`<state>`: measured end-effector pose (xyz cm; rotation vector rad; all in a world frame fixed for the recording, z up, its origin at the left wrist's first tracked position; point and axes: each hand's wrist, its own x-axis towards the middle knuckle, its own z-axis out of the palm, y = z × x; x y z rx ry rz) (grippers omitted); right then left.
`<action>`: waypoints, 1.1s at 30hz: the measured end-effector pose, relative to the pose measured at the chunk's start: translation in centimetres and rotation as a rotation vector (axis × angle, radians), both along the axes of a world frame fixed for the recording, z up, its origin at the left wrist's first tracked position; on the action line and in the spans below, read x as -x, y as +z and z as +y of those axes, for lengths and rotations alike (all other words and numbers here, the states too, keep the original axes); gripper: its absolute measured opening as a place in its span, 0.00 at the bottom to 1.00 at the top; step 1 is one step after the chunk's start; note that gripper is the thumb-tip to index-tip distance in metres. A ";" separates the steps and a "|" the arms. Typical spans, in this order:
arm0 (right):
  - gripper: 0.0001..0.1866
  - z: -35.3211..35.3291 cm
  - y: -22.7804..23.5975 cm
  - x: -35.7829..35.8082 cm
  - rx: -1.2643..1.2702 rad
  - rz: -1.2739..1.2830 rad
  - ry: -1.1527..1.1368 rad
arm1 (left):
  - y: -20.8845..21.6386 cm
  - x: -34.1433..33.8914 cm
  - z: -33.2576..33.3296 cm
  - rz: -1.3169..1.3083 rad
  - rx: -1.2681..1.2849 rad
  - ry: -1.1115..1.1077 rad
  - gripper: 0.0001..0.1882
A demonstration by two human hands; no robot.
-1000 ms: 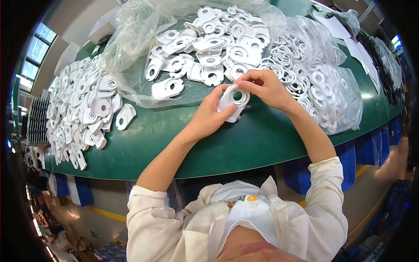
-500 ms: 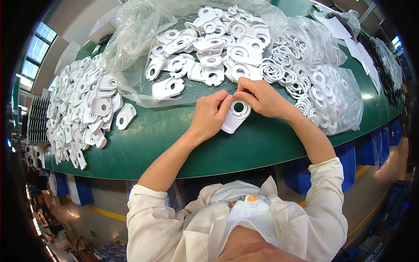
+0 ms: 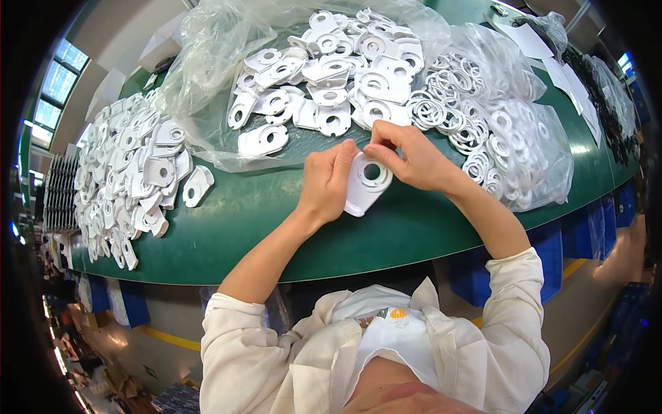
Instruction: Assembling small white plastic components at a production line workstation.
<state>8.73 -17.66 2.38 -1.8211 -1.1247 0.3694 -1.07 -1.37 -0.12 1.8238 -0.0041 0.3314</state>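
Note:
Between my hands is a white plastic part [image 3: 360, 195], with a flat body and a round hole at its upper end. My left hand [image 3: 327, 181] closes on its left edge, the thumb pointing up. Against the part's upper right, beside the hole, my right hand [image 3: 408, 160] presses with bent fingers and thumb. A raised ring surrounds the hole; whether it is a separate piece I cannot tell. Beyond my hands, similar white parts [image 3: 334, 123] lie heaped on a clear plastic sheet. Loose white rings [image 3: 431, 114] are piled to the right of that heap.
Another large heap of white parts [image 3: 127, 162] covers the left of the green table [image 3: 255, 228]. A clear plastic bag [image 3: 545, 162] of rings lies on the right. Blue bins [image 3: 541, 265] stand below the table's front edge. Papers [image 3: 576, 90] lie at the back right.
The white part has tilted and shifted slightly left and toward me. My left thumb has moved up along its edge, and my right hand has shifted a little left.

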 end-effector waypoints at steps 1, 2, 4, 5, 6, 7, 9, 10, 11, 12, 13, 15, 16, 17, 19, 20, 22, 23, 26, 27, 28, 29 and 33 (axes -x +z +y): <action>0.10 0.2 -0.3 -0.2 -0.002 0.000 0.000 | 0.0 -0.2 0.1 0.000 -0.002 0.000 0.21; 0.10 0.3 -0.7 -0.6 -0.073 0.130 -0.044 | 0.0 -0.6 0.2 0.014 0.032 0.003 0.19; 0.15 0.7 -1.5 -1.3 -0.221 0.467 -0.086 | -0.4 -0.9 0.4 0.028 0.067 0.007 0.16; 0.15 0.7 -1.6 -1.2 -0.221 0.467 -0.084 | -0.6 -0.9 0.4 0.014 0.185 0.035 0.13; 0.16 0.7 -1.3 -1.2 -0.281 0.536 -0.124 | -0.7 -1.0 0.4 -0.002 0.304 0.063 0.10; 0.17 0.7 -1.2 -1.2 -0.340 0.605 -0.164 | -0.7 -1.0 0.5 -0.004 0.305 0.064 0.10; 0.16 0.8 -1.7 -1.2 -0.301 0.519 -0.168 | -0.5 -1.0 0.5 0.093 0.460 0.047 0.09; 0.14 0.9 -1.7 -0.8 -0.310 0.527 -0.206 | -0.4 -0.9 0.4 0.092 0.459 0.048 0.09; 0.13 1.0 -1.8 -0.6 -0.320 0.534 -0.246 | -0.4 -0.9 0.3 0.111 0.459 -0.009 0.10; 0.13 1.0 -1.9 -0.7 -0.320 0.534 -0.246 | -0.3 -0.8 0.0 0.131 0.458 -0.067 0.10; 0.12 0.9 -2.1 -1.0 -0.342 0.524 -0.252 | -0.2 -0.8 -0.2 0.131 0.458 -0.068 0.10; 0.11 0.7 -2.1 -1.1 -0.365 0.517 -0.257 | 0.1 -0.7 -0.5 0.103 0.393 -0.068 0.11; 0.10 0.7 -1.8 -1.1 -0.306 0.397 -0.204 | 0.1 -0.8 -0.2 0.105 0.392 -0.066 0.11; 0.09 0.7 -1.6 -1.0 -0.246 0.278 -0.150 | 0.0 -0.9 0.2 0.086 0.371 -0.079 0.11; 0.09 0.7 -1.4 -0.6 -0.226 0.219 -0.110 | -0.2 -1.0 0.6 0.068 0.351 -0.095 0.11; 0.08 0.7 -1.3 -0.5 -0.206 0.158 -0.069 | -0.3 -0.9 0.7 0.076 0.257 -0.098 0.11; 0.08 0.5 -1.2 -0.6 -0.181 0.163 -0.061 | -0.2 -0.9 0.7 0.083 0.164 -0.105 0.11; 0.08 0.4 -1.1 -0.7 -0.157 0.167 -0.052 | 0.2 -0.7 0.7 0.097 0.038 -0.067 0.11; 0.08 0.5 -1.4 -0.7 -0.150 0.167 -0.040 | 0.1 -0.6 0.5 0.078 -0.109 -0.009 0.10; 0.08 0.5 -1.4 -0.7 -0.149 0.167 -0.041 | 0.0 -0.6 0.5 0.046 -0.129 0.006 0.09; 0.07 0.4 -1.3 -0.7 -0.143 0.168 -0.032 | 0.0 -0.6 0.5 0.045 -0.128 0.005 0.09; 0.07 0.4 -1.2 -0.8 -0.137 0.168 -0.024 | -0.1 -0.7 0.5 0.064 -0.114 -0.009 0.10; 0.07 0.3 -1.4 -1.1 -0.122 0.145 0.008 | -0.8 -0.8 0.7 0.095 -0.020 -0.066 0.10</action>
